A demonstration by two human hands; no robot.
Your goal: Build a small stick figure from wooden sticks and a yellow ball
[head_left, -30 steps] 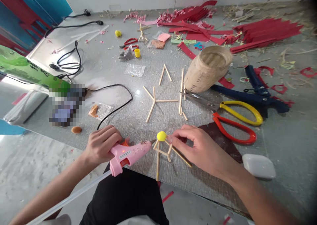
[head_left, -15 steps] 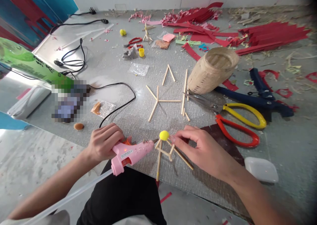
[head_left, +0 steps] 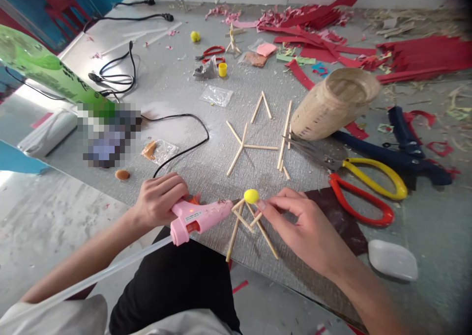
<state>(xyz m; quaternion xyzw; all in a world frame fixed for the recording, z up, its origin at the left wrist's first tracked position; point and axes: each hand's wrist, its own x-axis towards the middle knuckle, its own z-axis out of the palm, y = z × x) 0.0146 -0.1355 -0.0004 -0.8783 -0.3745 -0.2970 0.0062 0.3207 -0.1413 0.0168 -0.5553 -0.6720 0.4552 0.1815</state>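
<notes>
My left hand (head_left: 162,200) is wrapped round a pink hot glue gun (head_left: 201,218), a long clear glue stick (head_left: 121,265) trailing from its back. The gun's nozzle reaches a small figure of thin wooden sticks (head_left: 268,240), close to the joints under its yellow ball head (head_left: 251,196); whether it touches is unclear. My right hand (head_left: 302,227) pinches the stick figure beside the ball, thumb and fingers together. Two long stick legs spread down toward the table's near edge. Beyond the hands lie another joined stick shape (head_left: 242,145) and a V of two sticks (head_left: 262,105).
Large scissors (head_left: 363,190) with red and yellow handles lie to the right, near a woven tan jar (head_left: 334,109) and a dark blue tool (head_left: 405,155). A white case (head_left: 393,260) sits at right. A black cord (head_left: 184,152) loops at left. Red paper strips (head_left: 416,60) cover the back.
The camera view has shifted slightly, so the table things appear further right. The stick figure has turned a little, its legs swinging left. Both hands keep their holds.
</notes>
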